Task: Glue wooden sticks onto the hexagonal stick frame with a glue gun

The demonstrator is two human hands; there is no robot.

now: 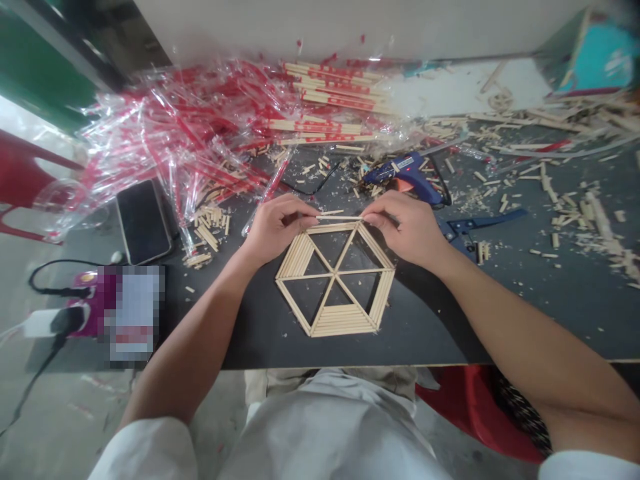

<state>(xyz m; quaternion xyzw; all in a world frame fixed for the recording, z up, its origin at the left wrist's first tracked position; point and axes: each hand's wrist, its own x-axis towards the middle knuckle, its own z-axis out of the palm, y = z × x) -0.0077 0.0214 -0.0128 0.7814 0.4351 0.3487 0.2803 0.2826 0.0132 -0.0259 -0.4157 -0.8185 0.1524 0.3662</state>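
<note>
Your left hand (277,230) and right hand (405,230) stand apart, pinching a thin wooden stick (340,217) just above the top edge of the hexagonal stick frame (327,320).

We note smooth pale wood sticks (340,321), rough-ended wood scraps (597,217), glossy clear plastic wrappers (150,127) printed red, matt black tabletop (430,333), blue plastic glue gun (400,175), glossy glass phone (143,222).

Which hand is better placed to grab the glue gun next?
Probably the right hand: it sits just below the blue glue gun. The left hand is farther away, at the other end of the thin stick both hands hold above the wooden hexagon frame.
</note>
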